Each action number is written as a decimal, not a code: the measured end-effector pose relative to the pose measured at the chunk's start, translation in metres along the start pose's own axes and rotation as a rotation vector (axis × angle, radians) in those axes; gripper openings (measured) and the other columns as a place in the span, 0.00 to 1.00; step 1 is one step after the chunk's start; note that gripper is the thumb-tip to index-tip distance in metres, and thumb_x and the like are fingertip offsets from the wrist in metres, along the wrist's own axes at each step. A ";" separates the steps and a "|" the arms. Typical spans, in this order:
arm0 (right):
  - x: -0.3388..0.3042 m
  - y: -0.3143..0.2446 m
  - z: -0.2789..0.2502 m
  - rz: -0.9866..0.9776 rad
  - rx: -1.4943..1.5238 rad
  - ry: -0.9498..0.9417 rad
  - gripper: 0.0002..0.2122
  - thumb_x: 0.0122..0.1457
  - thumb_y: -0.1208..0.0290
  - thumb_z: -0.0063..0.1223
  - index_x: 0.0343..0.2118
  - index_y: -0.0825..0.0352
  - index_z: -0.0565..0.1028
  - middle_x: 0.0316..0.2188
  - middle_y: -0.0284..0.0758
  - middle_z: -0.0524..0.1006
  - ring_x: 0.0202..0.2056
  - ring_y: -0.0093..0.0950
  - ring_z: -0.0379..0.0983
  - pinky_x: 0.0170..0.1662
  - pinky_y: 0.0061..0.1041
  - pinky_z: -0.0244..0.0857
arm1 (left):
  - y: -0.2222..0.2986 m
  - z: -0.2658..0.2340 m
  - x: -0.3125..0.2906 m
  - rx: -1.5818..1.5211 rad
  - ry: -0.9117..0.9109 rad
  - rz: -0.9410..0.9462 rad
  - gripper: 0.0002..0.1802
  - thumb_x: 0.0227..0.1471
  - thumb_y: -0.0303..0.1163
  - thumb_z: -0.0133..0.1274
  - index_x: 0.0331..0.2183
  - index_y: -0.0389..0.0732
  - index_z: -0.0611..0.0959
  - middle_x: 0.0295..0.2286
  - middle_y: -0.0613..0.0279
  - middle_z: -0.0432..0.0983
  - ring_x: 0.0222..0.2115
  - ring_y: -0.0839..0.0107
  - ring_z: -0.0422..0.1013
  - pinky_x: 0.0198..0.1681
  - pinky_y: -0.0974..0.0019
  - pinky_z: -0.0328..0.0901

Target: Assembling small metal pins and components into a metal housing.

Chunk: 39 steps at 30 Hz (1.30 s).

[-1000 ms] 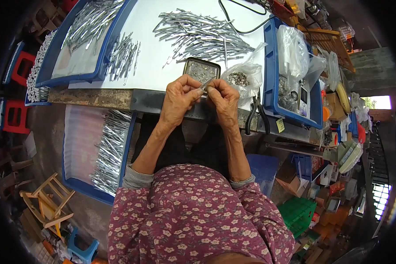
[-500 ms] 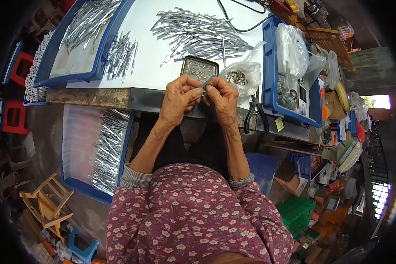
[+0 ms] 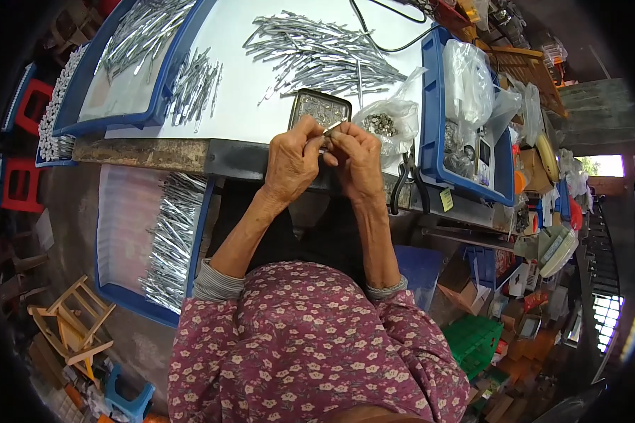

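Observation:
Both my hands meet above the table's front edge, fingers pinched together. My left hand (image 3: 291,163) and my right hand (image 3: 360,156) grip a slim silver metal strip (image 3: 336,126) between them; its lower part is hidden by the fingers. Just beyond them lies a dark-rimmed shallow tin (image 3: 303,97) with small shiny parts in it. To the right of my right hand, a clear plastic bag (image 3: 406,125) lies open around small round metal pieces (image 3: 379,124). Pliers with black handles (image 3: 409,185) hang at the table edge.
A pile of silver strips (image 3: 324,55) and a smaller one (image 3: 196,83) lie on the white tabletop (image 3: 247,120). Blue trays stand left (image 3: 164,92) and right (image 3: 430,106). Below on the left, another blue tray (image 3: 130,299) holds more strips. A wooden stool (image 3: 74,324) stands lower left.
The metal strip has turned in my fingers and now shows brightly above them, pointing up to the right. My left hand has rolled slightly inward; both hands stay in the same place.

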State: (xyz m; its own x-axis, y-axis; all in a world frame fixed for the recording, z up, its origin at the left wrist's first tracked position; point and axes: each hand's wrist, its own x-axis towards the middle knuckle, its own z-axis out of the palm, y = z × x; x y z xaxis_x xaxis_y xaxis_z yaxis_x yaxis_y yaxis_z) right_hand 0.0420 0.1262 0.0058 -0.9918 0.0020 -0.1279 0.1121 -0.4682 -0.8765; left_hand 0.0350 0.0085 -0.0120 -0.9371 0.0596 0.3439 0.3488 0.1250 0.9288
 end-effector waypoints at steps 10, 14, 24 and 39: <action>-0.011 -0.020 -0.012 -0.108 -0.600 0.060 0.07 0.52 0.75 0.46 0.30 0.73 0.73 0.19 0.29 0.70 0.19 0.14 0.62 0.20 0.13 0.56 | 0.006 -0.010 0.000 -0.517 -0.114 -0.419 0.04 0.50 0.25 0.46 0.31 0.35 0.70 0.17 0.69 0.68 0.16 0.86 0.61 0.17 0.82 0.55; 0.000 -0.031 -0.053 -0.474 -1.039 0.289 0.07 0.53 0.76 0.44 0.31 0.72 0.73 0.22 0.31 0.73 0.23 0.15 0.64 0.24 0.16 0.58 | 0.007 -0.014 0.000 -0.538 -0.124 -0.431 0.06 0.51 0.28 0.45 0.31 0.36 0.71 0.17 0.70 0.68 0.15 0.88 0.58 0.16 0.84 0.52; 0.028 -0.030 -0.080 -0.573 -1.511 0.144 0.03 0.45 0.77 0.48 0.24 0.68 0.72 0.23 0.42 0.72 0.26 0.43 0.69 0.30 0.35 0.63 | 0.007 -0.004 -0.001 -0.436 -0.103 -0.366 0.07 0.50 0.28 0.44 0.30 0.34 0.72 0.18 0.70 0.65 0.16 0.85 0.57 0.19 0.80 0.54; 0.041 -0.021 -0.082 -0.587 -1.732 0.104 0.01 0.46 0.78 0.45 0.22 0.68 0.70 0.23 0.44 0.73 0.25 0.45 0.70 0.28 0.38 0.63 | 0.014 -0.002 -0.007 -0.324 -0.103 -0.316 0.07 0.52 0.27 0.39 0.34 0.36 0.69 0.12 0.73 0.59 0.14 0.85 0.53 0.18 0.78 0.51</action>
State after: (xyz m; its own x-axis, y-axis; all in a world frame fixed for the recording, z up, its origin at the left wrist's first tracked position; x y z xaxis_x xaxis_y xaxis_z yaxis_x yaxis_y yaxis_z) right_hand 0.0042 0.2086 -0.0195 -0.9219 -0.1098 0.3717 -0.2108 0.9469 -0.2430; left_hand 0.0464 0.0081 -0.0012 -0.9850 0.1687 0.0370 0.0093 -0.1619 0.9868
